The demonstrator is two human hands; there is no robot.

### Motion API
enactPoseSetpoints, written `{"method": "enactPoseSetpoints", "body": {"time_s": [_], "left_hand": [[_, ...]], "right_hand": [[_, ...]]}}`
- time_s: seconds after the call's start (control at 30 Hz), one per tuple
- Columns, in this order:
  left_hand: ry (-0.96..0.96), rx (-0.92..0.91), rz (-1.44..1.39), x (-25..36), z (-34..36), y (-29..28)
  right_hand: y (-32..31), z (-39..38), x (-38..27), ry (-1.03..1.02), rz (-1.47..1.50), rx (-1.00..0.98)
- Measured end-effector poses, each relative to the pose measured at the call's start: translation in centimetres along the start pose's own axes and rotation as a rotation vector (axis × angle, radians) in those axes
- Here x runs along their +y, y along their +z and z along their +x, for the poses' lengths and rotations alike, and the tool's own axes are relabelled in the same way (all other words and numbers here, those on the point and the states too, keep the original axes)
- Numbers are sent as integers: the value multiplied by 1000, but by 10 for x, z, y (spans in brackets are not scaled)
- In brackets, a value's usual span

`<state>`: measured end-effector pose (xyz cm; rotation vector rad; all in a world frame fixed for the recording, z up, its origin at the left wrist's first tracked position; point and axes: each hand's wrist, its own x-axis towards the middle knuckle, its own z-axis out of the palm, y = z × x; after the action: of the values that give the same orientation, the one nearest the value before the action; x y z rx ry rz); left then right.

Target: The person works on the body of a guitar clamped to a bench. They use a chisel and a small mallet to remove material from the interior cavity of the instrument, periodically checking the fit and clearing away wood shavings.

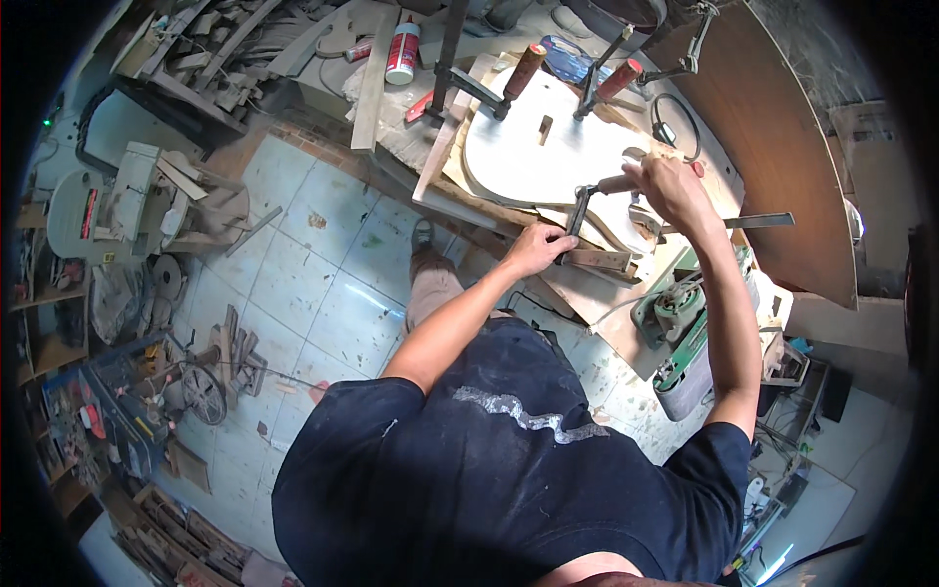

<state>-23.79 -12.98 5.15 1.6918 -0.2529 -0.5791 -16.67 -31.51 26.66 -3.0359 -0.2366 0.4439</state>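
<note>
On the workbench lies a pale, curved, guitar-body-shaped wooden panel (509, 147), brightly lit. My right hand (675, 194) is closed around the handle of a bar clamp (581, 208) at the panel's near edge. Lower on the same clamp, my left hand (538, 248) pinches its bar beside a short wood strip (600, 259). Two more clamps, one with a dark red-brown handle (525, 71) and one with a red-topped handle (620, 80), grip the far side of the panel. My right palm is turned from view.
A white bottle with a red cap (403, 53) stands at the back of the bench. A green belt sander (685, 328) is right of my body. A large brown board (773, 147) leans at the far right. Wood scraps (235, 357) lie on the tiled floor (303, 249) at left.
</note>
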Motion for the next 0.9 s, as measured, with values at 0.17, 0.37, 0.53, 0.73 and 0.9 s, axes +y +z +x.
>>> {"method": "enactPoseSetpoints", "body": {"time_s": [0.17, 0.37, 0.53, 0.73, 0.9], "left_hand": [[26, 26, -38, -6, 3, 4], [37, 53, -22, -5, 4, 2], [59, 60, -37, -2, 0, 3], [19, 0, 13, -1, 2, 3], [29, -6, 24, -12, 6, 3]], "right_hand": [[2, 5, 10, -481, -30, 168], [5, -7, -9, -476, 66, 222], [9, -4, 4, -131, -69, 158], [-2, -5, 2, -407, 22, 166], [-9, -6, -11, -60, 75, 131]]}}
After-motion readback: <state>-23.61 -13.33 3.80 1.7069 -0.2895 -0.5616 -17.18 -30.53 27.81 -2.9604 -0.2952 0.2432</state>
